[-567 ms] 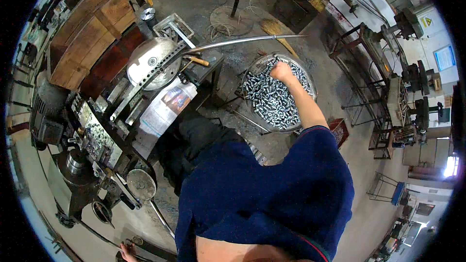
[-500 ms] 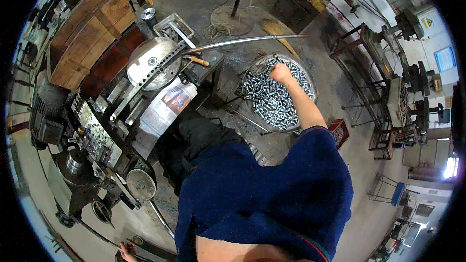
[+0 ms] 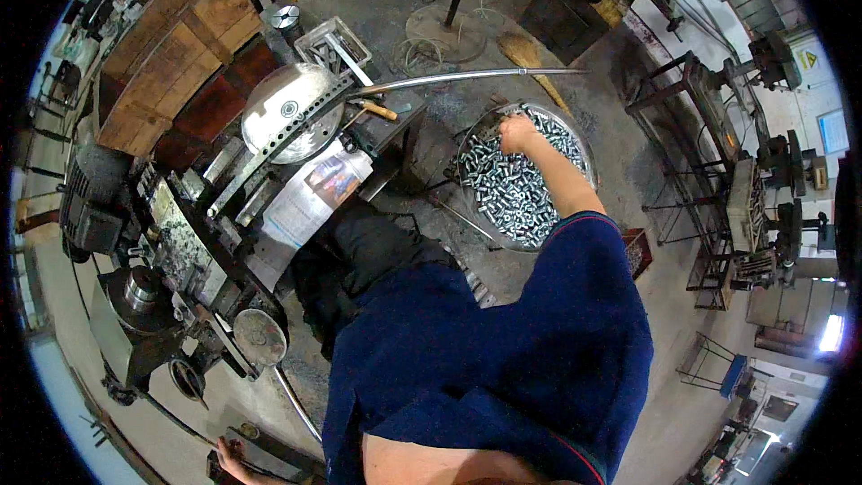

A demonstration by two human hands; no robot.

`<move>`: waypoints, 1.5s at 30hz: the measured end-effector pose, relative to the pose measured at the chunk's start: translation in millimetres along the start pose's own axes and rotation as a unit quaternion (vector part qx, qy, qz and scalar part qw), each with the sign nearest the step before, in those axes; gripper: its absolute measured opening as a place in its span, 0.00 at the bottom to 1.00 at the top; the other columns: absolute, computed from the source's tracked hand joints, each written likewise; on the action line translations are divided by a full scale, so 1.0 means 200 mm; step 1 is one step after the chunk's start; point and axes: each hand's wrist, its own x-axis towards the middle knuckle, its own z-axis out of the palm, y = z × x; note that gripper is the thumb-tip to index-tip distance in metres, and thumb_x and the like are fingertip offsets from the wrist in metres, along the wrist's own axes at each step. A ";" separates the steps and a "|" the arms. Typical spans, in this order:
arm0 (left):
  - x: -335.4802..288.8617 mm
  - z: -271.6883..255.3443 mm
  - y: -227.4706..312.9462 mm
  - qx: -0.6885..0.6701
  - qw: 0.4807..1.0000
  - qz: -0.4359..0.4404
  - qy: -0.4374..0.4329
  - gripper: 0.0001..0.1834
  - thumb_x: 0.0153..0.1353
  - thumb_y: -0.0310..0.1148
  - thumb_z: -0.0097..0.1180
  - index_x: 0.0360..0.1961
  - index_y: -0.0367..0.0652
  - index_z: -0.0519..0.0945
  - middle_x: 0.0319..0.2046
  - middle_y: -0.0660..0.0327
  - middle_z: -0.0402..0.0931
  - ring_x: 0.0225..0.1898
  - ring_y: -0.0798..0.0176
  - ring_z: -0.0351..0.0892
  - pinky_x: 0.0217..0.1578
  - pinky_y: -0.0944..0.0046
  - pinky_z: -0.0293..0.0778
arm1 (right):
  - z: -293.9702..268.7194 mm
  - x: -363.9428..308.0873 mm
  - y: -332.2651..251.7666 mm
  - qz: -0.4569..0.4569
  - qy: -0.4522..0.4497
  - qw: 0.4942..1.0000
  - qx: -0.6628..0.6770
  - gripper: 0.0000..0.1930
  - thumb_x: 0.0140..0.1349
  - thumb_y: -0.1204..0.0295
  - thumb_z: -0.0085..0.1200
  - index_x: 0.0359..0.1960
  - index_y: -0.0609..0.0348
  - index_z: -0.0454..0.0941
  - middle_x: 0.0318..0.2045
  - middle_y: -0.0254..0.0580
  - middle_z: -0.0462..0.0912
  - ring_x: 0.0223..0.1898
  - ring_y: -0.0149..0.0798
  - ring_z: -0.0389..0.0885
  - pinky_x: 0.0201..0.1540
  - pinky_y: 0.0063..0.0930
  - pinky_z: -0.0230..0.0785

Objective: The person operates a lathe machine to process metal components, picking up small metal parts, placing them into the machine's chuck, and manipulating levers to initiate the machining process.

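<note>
While the small metal cylinders (image 3: pixel 519 200) lie heaped in the round basin (image 3: pixel 486 125), your right hand (image 3: pixel 518 135) is over them, fingers curled; whether it grips one cannot be told. Your left hand (image 3: pixel 231 461) is near a dark rod (image 3: pixel 182 426), its grip unclear. A broom (image 3: pixel 521 52) lies just beyond the basin.

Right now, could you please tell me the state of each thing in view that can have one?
Metal parts: loose, heaped
Round basin: open, mostly filled
Right hand: curled over the heap
Left hand: by dark rod, grip unclear
Printed sheet: spread out
Red box: open-topped
</note>
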 end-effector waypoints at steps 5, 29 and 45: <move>-0.05 0.02 0.08 0.118 0.990 0.067 0.027 0.24 0.54 0.45 0.57 0.40 0.32 0.76 0.24 0.58 0.75 0.24 0.63 0.72 0.26 0.62 0.70 | -0.07 -0.01 -0.04 0.089 0.033 0.994 0.050 0.18 0.43 0.65 0.53 0.38 0.58 0.80 0.46 0.47 0.77 0.51 0.45 0.72 0.56 0.42 0.60; -0.86 1.19 1.31 -0.414 0.754 0.169 -0.481 0.20 0.65 0.43 0.43 0.29 0.35 0.76 0.20 0.57 0.76 0.23 0.63 0.77 0.27 0.66 0.73 | -1.48 -0.72 -1.89 -0.687 0.229 0.508 0.466 0.21 0.36 0.69 0.51 0.37 0.62 0.78 0.45 0.50 0.75 0.48 0.51 0.71 0.51 0.37 0.63; -0.66 0.90 1.26 -0.072 0.890 0.415 -0.171 0.18 0.62 0.40 0.48 0.29 0.35 0.78 0.16 0.59 0.71 0.15 0.70 0.67 0.18 0.66 0.63 | -1.78 -0.75 -2.19 -0.758 0.223 0.583 0.190 0.13 0.33 0.70 0.54 0.26 0.57 0.80 0.26 0.40 0.77 0.31 0.45 0.73 0.34 0.36 0.69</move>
